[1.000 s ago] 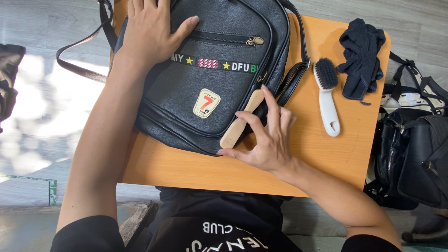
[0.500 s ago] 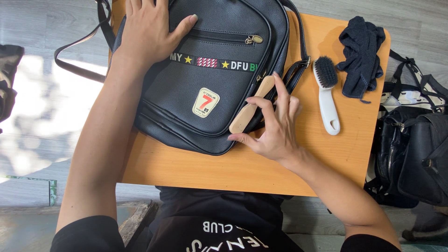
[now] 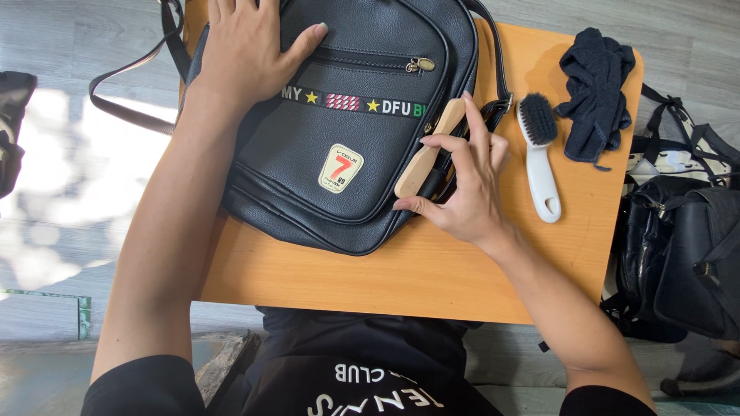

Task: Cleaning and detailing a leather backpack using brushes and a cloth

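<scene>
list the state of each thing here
left hand: flat on the bag, pressing
right hand: holding the wooden brush
wooden brush: on the bag's right edge
bag: lying flat, front zip closed
white brush: lying unused on the table
cloth: crumpled

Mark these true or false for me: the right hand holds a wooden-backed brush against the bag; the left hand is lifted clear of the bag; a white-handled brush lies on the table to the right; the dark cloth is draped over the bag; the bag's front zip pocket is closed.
1. The right hand holds a wooden brush against the black bag. True.
2. The left hand is lifted clear of the bag. False: it lies flat on the bag's upper part.
3. A white-handled brush lies on the orange table, right of the bag. True.
4. The dark cloth is draped over the bag. False: it lies on the table's far right corner.
5. The front zip pocket is closed. True.
</scene>
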